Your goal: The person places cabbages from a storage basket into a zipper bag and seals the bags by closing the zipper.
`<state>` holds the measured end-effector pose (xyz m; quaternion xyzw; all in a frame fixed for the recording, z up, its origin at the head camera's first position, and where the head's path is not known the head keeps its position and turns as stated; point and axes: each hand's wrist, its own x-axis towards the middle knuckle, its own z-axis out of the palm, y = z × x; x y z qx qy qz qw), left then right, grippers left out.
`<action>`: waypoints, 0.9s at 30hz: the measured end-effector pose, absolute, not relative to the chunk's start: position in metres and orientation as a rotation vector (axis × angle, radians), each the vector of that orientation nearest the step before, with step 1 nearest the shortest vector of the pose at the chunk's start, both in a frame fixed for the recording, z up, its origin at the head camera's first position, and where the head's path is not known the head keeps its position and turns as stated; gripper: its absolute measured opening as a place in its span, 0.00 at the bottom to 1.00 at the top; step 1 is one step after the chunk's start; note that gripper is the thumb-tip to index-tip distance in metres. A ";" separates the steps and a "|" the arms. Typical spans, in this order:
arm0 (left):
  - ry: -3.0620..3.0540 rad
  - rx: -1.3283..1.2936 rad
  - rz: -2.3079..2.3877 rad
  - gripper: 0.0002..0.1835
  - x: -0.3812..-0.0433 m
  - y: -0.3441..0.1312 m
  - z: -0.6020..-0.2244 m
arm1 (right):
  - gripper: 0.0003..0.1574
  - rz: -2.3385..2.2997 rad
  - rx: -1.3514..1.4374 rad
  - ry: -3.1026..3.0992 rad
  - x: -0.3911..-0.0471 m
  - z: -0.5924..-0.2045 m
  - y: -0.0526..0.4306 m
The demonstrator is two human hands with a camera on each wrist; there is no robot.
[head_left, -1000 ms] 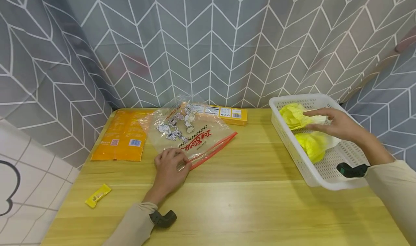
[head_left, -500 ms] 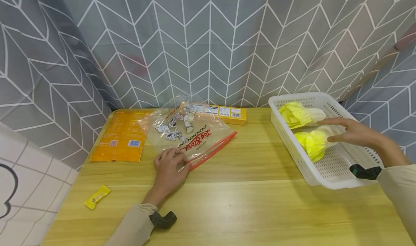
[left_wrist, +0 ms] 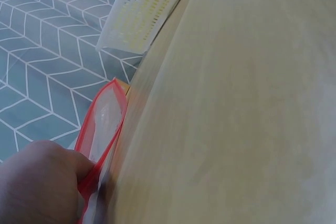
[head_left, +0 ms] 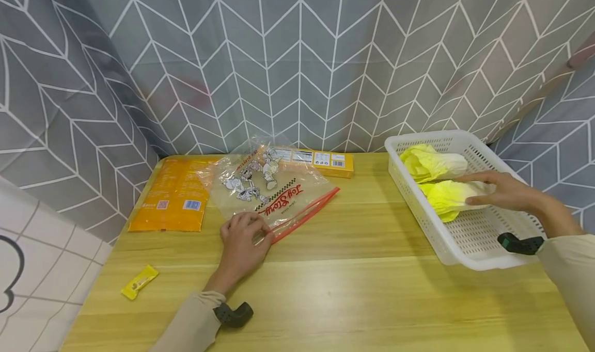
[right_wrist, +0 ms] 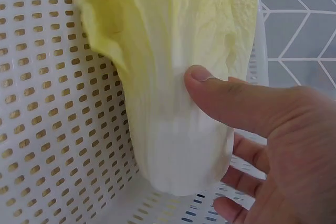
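Observation:
My left hand [head_left: 245,246] pinches the red zip edge of a clear zip bag [head_left: 283,200] printed with cartoon figures, which lies on the table. In the left wrist view the bag's red-rimmed mouth [left_wrist: 116,85] gapes a little. My right hand [head_left: 511,192] reaches into a white plastic basket [head_left: 446,249] and grips the nearer napa cabbage [head_left: 446,200] by its white stem end. The right wrist view has the thumb [right_wrist: 202,74] lying across the cabbage, with the other fingers at its far side, partly hidden. Beside it in the basket lies a second napa cabbage [head_left: 425,163].
An orange packet [head_left: 174,197] lies at the back left of the wooden table [head_left: 334,300]. Partly under the bag is a yellow box [head_left: 337,166]. A small yellow wrapped snack [head_left: 139,282] rests at the left. A patterned curtain [head_left: 297,63] hangs behind.
My right hand first drew back from the farther cabbage toward the nearer one. The nearer cabbage has since shifted slightly up and back in the basket. My left hand stays put.

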<state>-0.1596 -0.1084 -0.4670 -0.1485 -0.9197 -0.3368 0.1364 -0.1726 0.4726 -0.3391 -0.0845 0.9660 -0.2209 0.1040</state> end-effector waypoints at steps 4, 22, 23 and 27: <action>-2.668 -0.422 -0.978 0.07 -0.159 -0.109 -0.467 | 0.40 -0.623 -0.243 2.859 -0.176 -0.339 0.473; -2.682 -0.378 -1.023 0.07 -0.169 -0.120 -0.466 | 0.45 -0.537 -0.191 2.779 -0.173 -0.345 0.481; -2.683 -0.376 -1.020 0.07 -0.168 -0.120 -0.467 | 0.45 -0.549 -0.187 2.766 -0.173 -0.345 0.482; -2.683 -0.355 -1.002 0.06 -0.167 -0.121 -0.467 | 0.44 -0.568 -0.191 2.736 -0.172 -0.345 0.482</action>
